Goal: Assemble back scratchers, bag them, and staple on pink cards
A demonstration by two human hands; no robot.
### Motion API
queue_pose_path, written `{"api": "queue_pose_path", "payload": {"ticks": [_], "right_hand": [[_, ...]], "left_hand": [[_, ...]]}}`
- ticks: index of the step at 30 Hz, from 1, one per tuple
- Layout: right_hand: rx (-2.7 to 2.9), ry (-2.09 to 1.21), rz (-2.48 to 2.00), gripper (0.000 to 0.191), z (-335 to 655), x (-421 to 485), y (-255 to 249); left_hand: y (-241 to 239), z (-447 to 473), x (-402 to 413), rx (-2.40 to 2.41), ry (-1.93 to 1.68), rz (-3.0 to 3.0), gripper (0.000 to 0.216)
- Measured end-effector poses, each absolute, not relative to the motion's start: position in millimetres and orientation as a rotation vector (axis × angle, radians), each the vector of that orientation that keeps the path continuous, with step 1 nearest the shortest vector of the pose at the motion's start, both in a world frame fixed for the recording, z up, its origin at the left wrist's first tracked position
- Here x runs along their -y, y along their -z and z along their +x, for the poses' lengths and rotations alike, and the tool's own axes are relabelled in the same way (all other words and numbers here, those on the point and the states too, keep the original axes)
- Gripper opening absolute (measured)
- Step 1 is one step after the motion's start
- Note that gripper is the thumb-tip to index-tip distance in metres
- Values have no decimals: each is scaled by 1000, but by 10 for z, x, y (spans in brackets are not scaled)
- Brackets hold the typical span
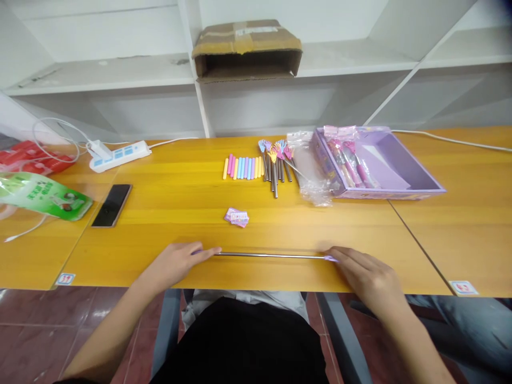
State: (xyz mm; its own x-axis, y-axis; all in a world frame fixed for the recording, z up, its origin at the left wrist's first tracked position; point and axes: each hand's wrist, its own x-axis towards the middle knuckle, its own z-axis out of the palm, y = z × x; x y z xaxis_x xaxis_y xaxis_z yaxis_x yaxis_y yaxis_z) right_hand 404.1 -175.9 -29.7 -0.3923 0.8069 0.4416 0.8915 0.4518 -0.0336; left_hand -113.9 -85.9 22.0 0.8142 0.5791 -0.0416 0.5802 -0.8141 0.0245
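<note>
A telescopic back scratcher [272,256] is drawn out into a long thin metal rod, held level just above the table's front part. My left hand [176,261] is closed around its purple grip end, most of which the fingers hide. At the other end, my right hand [366,274] pinches the small purple hand-shaped head. Beyond the rod lie a few small purple printed cards [237,217]. Farther back is a row of pastel grip tubes [243,168] in yellow, pink, blue and purple. Beside them, several metal back scratcher rods [276,173] with coloured hand-shaped heads lie in a heap.
A purple box [430,189] with bagged back scratchers stands at the back right, with clear plastic bags [314,186] against it. On the left are a phone [112,205], a power strip [122,156] and a green pouch [48,197]. A cardboard box [248,40] sits on the shelf.
</note>
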Motion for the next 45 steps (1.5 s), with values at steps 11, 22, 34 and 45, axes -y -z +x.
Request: {"api": "queue_pose_path", "payload": {"ticks": [11,22,34,45], "right_hand": [[2181,536,-1581,25,5142,1864,319],[2053,554,-1631,16,5214,1852,364],[2086,504,-1693,23,5160,1921,405],[2078,597,-1597,18,4950,1833,238]], "left_hand": [[-295,-1667,937,-1041,-36,2951,74],[-213,-1712,931,-1061,-144,2902,69],[-245,-1645,961,-1033,-219,2912,48],[-248,-1644,1006,-1008,-317,2926,48]]}}
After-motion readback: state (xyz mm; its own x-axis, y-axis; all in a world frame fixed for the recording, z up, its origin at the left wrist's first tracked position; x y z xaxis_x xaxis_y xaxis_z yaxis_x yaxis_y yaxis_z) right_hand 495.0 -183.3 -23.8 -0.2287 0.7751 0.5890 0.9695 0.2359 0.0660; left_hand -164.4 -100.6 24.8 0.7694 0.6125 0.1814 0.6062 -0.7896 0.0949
